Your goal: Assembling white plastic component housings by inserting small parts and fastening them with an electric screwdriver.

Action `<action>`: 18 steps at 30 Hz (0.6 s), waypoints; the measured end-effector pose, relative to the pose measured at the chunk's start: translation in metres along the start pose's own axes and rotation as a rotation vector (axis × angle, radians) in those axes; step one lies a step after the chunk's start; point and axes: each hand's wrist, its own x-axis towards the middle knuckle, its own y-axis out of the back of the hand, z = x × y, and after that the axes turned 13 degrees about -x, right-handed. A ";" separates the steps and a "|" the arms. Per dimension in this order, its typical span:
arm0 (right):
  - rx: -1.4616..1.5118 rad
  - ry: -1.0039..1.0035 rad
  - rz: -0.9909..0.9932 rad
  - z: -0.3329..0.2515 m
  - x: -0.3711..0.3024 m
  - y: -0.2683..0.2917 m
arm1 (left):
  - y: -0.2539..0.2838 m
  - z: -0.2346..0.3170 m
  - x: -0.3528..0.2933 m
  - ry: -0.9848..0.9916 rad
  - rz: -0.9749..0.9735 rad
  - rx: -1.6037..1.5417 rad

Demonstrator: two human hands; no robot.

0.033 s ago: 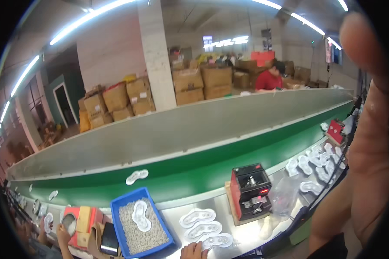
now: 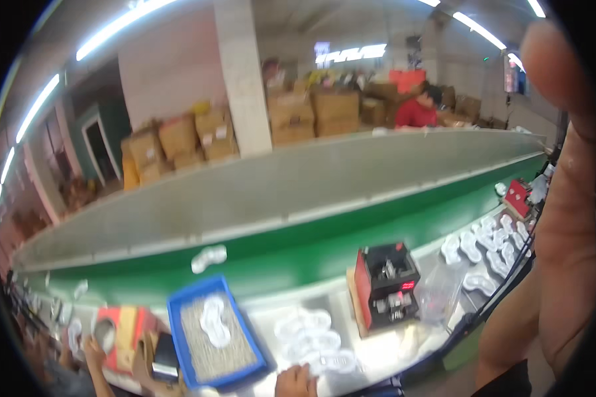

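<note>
Left hand (image 2: 297,381): fingers at the nearest wavy, flat white piece (image 2: 338,361), can't tell if gripping
Right hand (image 2: 569,198): raised super close, grip unclear

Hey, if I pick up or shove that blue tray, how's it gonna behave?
The blue tray is probably heavy for its size, given its broad bed of grey grains. It seems unlikely to tip when pushed, being low and wide. Tilting might shift the grains and slide the white piece lying loose on top.
</note>
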 end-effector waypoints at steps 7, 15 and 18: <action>0.185 -0.247 -0.277 -0.011 -0.038 -0.013 | 0.022 0.017 0.060 0.222 -0.076 -0.098; -0.156 0.152 0.185 0.022 0.097 0.009 | -0.017 -0.008 0.049 0.147 -0.096 -0.114; -0.231 0.368 0.199 0.041 0.125 0.075 | -0.115 0.008 0.119 0.044 0.130 -0.382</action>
